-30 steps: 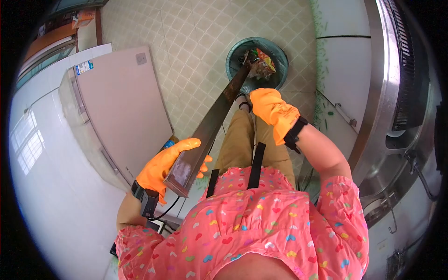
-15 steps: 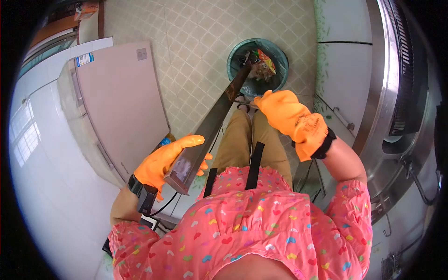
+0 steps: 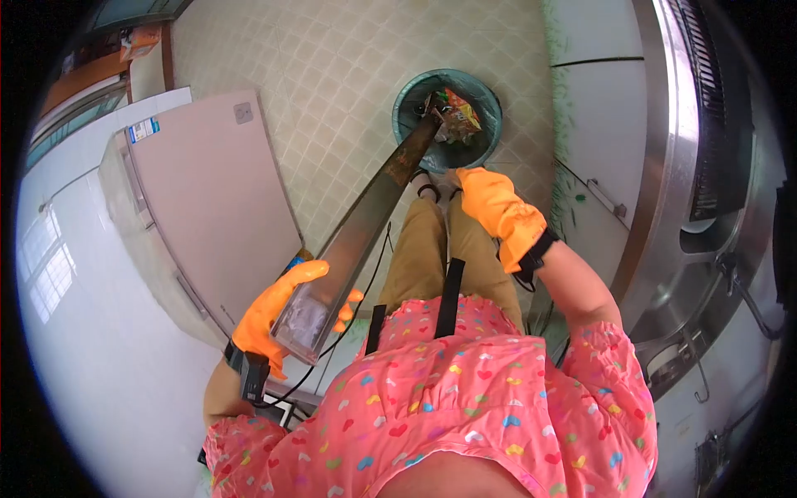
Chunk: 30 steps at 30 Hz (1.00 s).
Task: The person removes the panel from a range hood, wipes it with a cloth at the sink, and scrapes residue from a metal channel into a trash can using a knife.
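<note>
A long metal trough (image 3: 353, 232) slants from lower left up to the bin, its far end over the bin's opening. Brown, greasy-looking residue marks its upper part, and a pale patch shows inside its near end. My left hand (image 3: 278, 315), in an orange glove, grips the trough near that end, thumb on one side and fingertips round the other. My right hand (image 3: 498, 207), also gloved in orange, is closed just below the bin's rim, apart from the trough. Something small and pale shows at its fingertips; I cannot make out what. The round, bag-lined bin (image 3: 491, 149) holds a colourful wrapper (image 3: 459, 116) and other rubbish.
The bin stands on the tiled floor (image 3: 332, 75) just beyond my feet. A pinkish refrigerator (image 3: 212, 183) is on the left. White cabinets (image 3: 598, 124) and a metal counter edge (image 3: 664, 166) run along the right. A black cable (image 3: 378, 266) hangs below the trough.
The trough's near end has shifted down and left with my left hand, showing more of its inside. My right hand has moved slightly down and left.
</note>
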Available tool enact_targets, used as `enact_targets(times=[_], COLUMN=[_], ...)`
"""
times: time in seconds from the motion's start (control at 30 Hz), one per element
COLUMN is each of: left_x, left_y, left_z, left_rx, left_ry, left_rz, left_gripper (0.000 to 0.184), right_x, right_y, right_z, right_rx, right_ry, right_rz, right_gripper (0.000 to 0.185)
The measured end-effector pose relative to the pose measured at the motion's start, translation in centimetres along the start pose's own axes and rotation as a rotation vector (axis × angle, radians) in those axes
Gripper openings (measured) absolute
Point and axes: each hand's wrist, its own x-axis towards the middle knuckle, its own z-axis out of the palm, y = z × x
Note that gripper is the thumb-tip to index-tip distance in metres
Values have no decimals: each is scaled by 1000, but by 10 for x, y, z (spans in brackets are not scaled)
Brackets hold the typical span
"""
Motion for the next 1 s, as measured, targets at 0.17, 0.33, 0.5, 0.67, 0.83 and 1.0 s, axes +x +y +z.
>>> enact_targets(times=[0.17,0.33,0.5,0.67,0.83,1.0], left_x=[-13,-21,-26,-35,-44,-49], left_y=[-10,-24,-38,-48,-60,-60], left_z=[-6,-3,-16,-23,-20,-10], left_rx=[-88,-90,-126,-187,-197,-221], left_ry=[46,92,11,-128,-69,-90], left_rz=[-82,30,12,-1,11,45], left_gripper=[50,52,55,53,51,46], right_x=[-23,-40,-30,-20,-40,-62], right_y=[-74,-86,-57,-30,-27,-62], right_z=[-97,-92,-30,10,-4,-62], right_rx=[-18,116,64,136,74,14], right_ry=[-400,-396,-365,-309,-207,-260], right_rz=[218,277,294,342,381,268], right_gripper=[46,47,48,37,32,45])
